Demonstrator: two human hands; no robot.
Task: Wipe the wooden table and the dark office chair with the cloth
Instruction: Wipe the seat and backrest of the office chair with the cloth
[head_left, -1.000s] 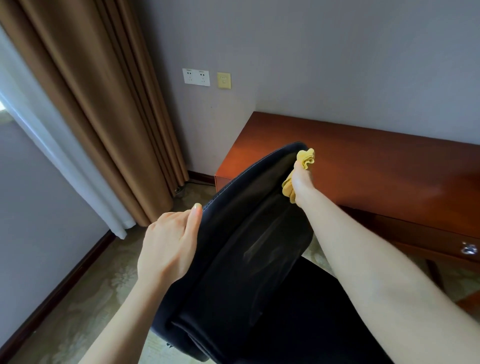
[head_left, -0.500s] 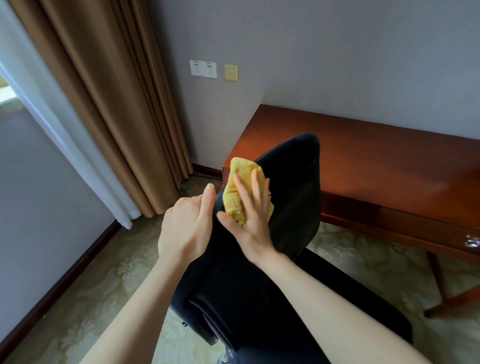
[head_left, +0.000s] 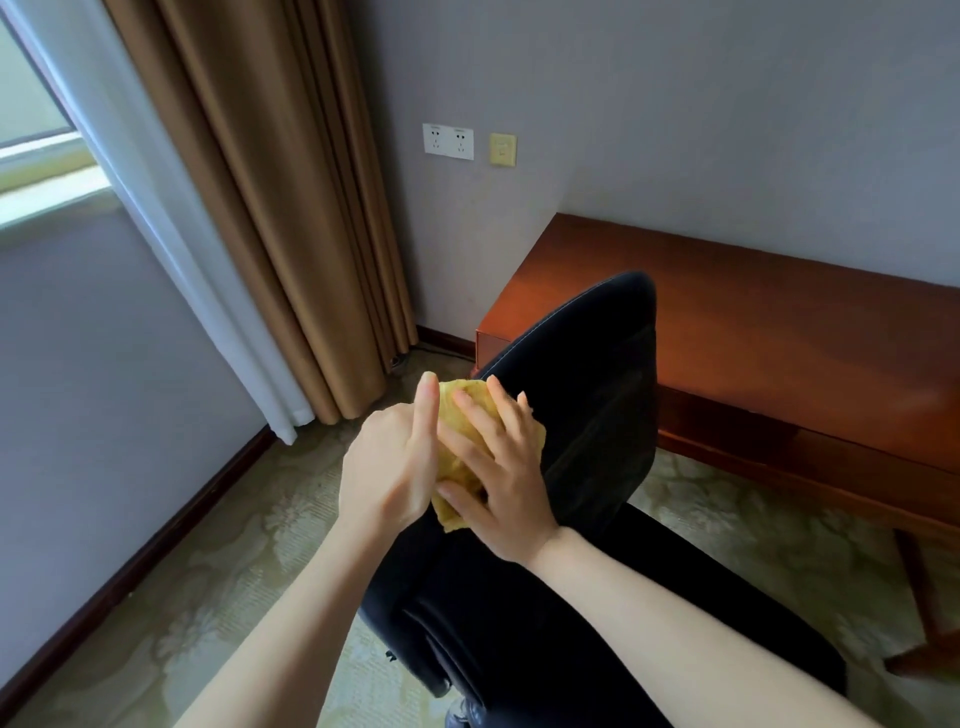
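1. Both hands meet on the back of the dark office chair. The right hand lies flat, with its fingers straight and spread, and it presses the yellow cloth against the backrest.
2. The left hand is just beside the right one, at the left edge of the backrest. Its fingers curl around that edge and go out of sight behind it, so it is grasping the chair. Its thumb stands straight up and touches the side of the cloth.
3. The cloth is crumpled and sits on the left edge of the backrest, about midway between the top of the back and the seat. The right hand covers most of it. One part shows above the fingertips and one corner shows below the thumb.
4. The seat of the chair reaches toward the lower right.
5. The wooden table stands behind the chair, along the grey wall. The top of the backrest overlaps the near left corner of the table.
6. A brown curtain hangs in the corner of the room, left of the table, with a white curtain beside it.
7. On the wall above the left end of the table there is a white double socket and a yellow plate. A pale patterned carpet covers the floor.
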